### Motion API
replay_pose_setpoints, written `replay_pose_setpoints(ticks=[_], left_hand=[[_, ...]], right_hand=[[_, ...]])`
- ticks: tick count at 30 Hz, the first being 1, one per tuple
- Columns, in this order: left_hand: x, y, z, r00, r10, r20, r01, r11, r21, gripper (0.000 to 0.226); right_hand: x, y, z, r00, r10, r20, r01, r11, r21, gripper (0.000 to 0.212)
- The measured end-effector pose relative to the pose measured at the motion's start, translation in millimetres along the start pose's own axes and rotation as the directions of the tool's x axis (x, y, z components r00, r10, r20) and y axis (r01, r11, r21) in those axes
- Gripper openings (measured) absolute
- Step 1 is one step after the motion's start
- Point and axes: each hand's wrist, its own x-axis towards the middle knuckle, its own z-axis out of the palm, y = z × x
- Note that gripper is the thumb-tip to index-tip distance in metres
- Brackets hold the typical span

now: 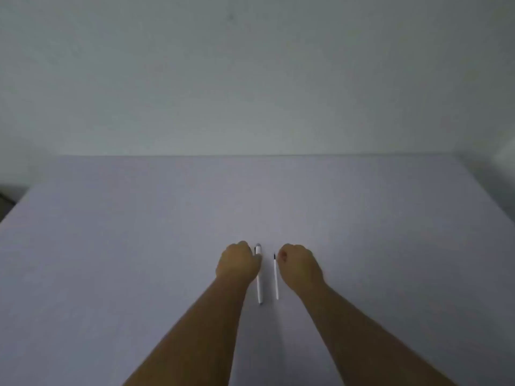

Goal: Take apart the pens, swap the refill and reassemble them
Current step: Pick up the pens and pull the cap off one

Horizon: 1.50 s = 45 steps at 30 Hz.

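A white pen (259, 288) with a grey-tipped cap end lies lengthwise on the table, pointing away from me. My left hand (238, 261) rests curled over its upper part, with the fingers hidden under the palm and the thumb side touching the barrel. A thin white refill (276, 280) with a dark tip lies parallel to the pen, just to its right. My right hand (299, 267) is curled into a loose fist right beside the refill's dark tip, with a narrow gap between them. Nothing shows in that fist.
The table (139, 246) is covered in a plain pale lilac cloth and runs to a bare white wall (250, 79) at the back. The table's left corner drops off to a dark floor (8, 196).
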Motion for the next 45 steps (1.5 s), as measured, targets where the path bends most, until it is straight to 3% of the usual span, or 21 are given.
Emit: replay_pose_setpoints(ticks=[4,9,15,23,27,28,30,33,39,45], left_hand=[[2,-6,22,0.992,-0.084,0.099,0.092,0.993,-0.078,0.025],[9,-9,35,0.989,-0.128,0.077,0.135,0.987,-0.088,0.024],[8,-15,32,0.993,-0.078,0.085,0.091,0.982,-0.163,0.019],[3,-15,20,0.988,0.137,0.064,-0.114,0.953,-0.279,0.015],[5,-14,12,0.977,0.177,0.118,-0.153,0.969,-0.192,0.014],[4,-16,13,0.977,0.175,0.124,-0.151,0.971,-0.185,0.013],[1,-21,16,0.982,0.156,0.109,-0.133,0.971,-0.198,0.013],[-1,-22,21,0.991,0.111,0.071,-0.091,0.967,-0.239,0.018],[-2,-20,20,0.997,0.062,0.046,-0.045,0.950,-0.307,0.019],[-6,-22,16,0.999,0.045,0.023,-0.036,0.947,-0.320,0.021]], right_hand=[[5,7,14,0.997,0.066,0.037,-0.067,0.997,0.033,0.025],[13,11,25,0.998,0.050,0.029,-0.051,0.998,0.038,0.025],[21,0,25,0.990,0.117,0.074,-0.127,0.978,0.163,0.026],[33,-19,13,0.948,0.270,0.169,-0.319,0.806,0.499,0.028],[37,-16,5,0.898,0.413,0.149,-0.394,0.609,0.688,0.037],[38,-12,1,0.902,0.410,0.139,-0.385,0.612,0.691,0.037],[40,0,-5,0.935,0.335,0.114,-0.337,0.746,0.574,0.034],[38,14,-2,0.965,0.254,0.072,-0.264,0.927,0.268,0.031],[32,21,10,0.971,0.229,0.070,-0.231,0.973,0.015,0.031],[28,20,17,0.977,0.209,0.054,-0.209,0.978,-0.006,0.027]])
